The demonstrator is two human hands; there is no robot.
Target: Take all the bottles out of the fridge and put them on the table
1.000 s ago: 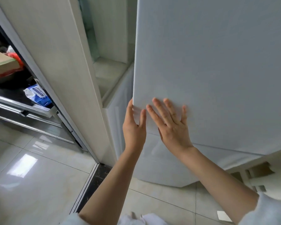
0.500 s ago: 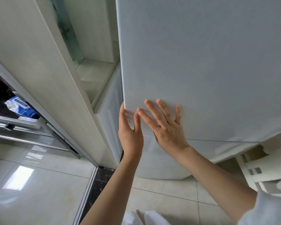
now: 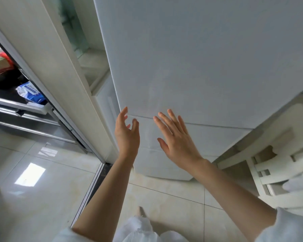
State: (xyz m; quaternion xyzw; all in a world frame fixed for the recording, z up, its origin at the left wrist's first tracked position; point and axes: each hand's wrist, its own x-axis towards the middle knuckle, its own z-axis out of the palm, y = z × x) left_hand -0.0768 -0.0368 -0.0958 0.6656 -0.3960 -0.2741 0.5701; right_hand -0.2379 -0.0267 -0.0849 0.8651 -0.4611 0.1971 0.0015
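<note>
The white fridge (image 3: 191, 58) fills the upper middle and right of the head view, and its upper door looks closed. A seam separates the upper door from the lower door (image 3: 208, 138). My left hand (image 3: 127, 135) hovers near the fridge's left edge at the seam, fingers apart and empty. My right hand (image 3: 175, 138) is spread in front of the lower door, just off its surface, also empty. No bottles are visible.
A cream cabinet panel (image 3: 47, 55) stands left of the fridge, with a narrow gap between them. Further left are dark shelves with a blue packet (image 3: 31, 92) and a box. White foam packing (image 3: 278, 154) sits at the right. Glossy tile floor (image 3: 42, 189) lies below.
Both hands have come off the upper fridge door and dropped lower, fingers spread. The door now sits closer to flush with the fridge body. The view has shifted.
</note>
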